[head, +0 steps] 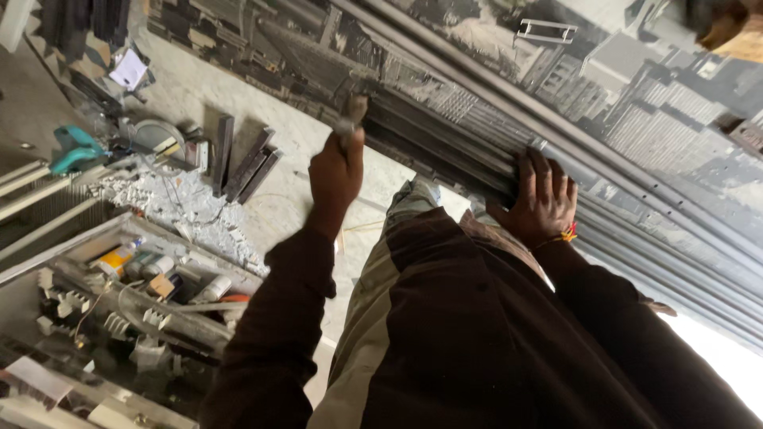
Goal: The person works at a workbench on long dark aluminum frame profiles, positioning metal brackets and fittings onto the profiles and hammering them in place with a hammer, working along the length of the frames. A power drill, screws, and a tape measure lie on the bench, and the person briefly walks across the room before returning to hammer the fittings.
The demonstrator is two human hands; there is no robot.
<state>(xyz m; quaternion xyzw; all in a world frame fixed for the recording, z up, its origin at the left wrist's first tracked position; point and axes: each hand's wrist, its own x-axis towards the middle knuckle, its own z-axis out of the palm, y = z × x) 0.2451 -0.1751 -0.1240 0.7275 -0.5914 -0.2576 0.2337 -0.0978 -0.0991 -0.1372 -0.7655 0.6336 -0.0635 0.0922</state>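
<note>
Dark metal rails [445, 135] lean stacked; my left hand [335, 171] grips a small tool [352, 111] against them, my right hand [540, 199] lies open, bracing their edge.

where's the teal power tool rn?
Head view, far left: the teal power tool lies on the floor beside the round saw blade, above the open toolbox.

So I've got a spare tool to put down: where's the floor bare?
The pale floor between the dark strips and the person's leg is bare. Left of it, the rubble and open toolbox are crowded.
</note>
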